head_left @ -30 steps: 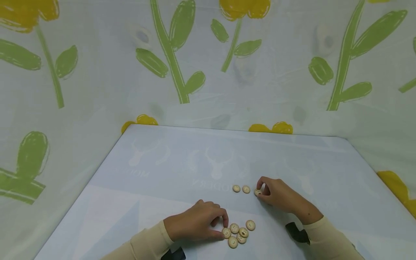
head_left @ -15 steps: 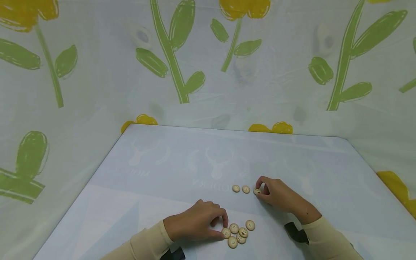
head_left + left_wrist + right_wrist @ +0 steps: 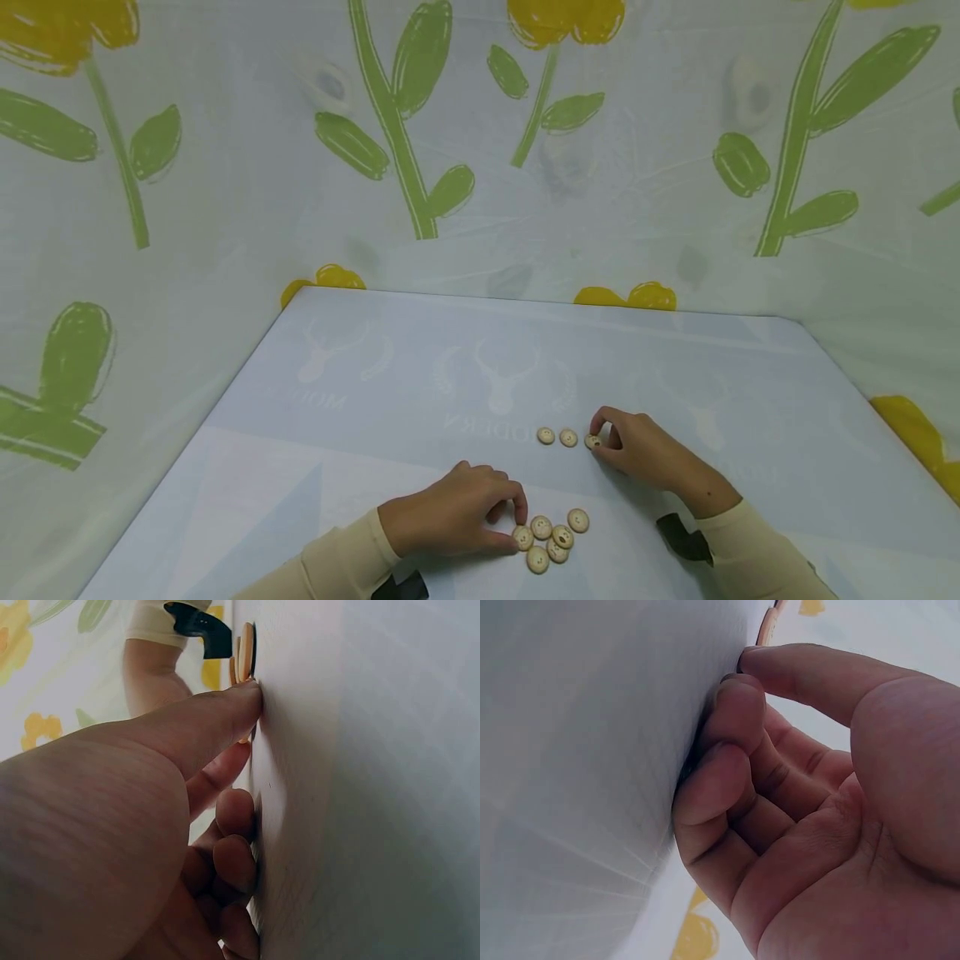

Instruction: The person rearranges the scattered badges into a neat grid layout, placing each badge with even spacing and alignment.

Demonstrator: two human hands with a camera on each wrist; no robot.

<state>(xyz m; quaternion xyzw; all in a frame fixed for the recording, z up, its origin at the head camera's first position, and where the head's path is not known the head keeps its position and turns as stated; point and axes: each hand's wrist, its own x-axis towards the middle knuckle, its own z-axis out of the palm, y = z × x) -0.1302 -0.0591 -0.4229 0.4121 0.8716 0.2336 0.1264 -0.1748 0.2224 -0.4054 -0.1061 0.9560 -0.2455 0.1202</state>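
My right hand (image 3: pixel 641 446) pinches a round wooden button (image 3: pixel 592 442) between thumb and forefinger, at the right end of a short row. Two more buttons lie to its left in that row, the middle button (image 3: pixel 568 437) and the end button (image 3: pixel 546 436). Nearer the front, my left hand (image 3: pixel 461 512) has thumb and forefinger on opposite edges of a pale button (image 3: pixel 522 537), the leftmost of a small cluster. In the left wrist view its thumb (image 3: pixel 225 712) lies low along the table, the buttons mostly hidden behind it. The right wrist view shows curled fingers (image 3: pixel 720 780) against the surface.
Several buttons (image 3: pixel 537 559) make up the cluster, one button (image 3: pixel 562 536) overlapping another. A single button (image 3: pixel 578 521) lies at its right. The pale patterned table (image 3: pixel 375 367) ends at a flower-printed curtain (image 3: pixel 480 267). Dark straps (image 3: pixel 684 537) sit at both wrists.
My right hand has shifted its button slightly left and back, closer to the two in the row. The left hand and the cluster stay where they were.
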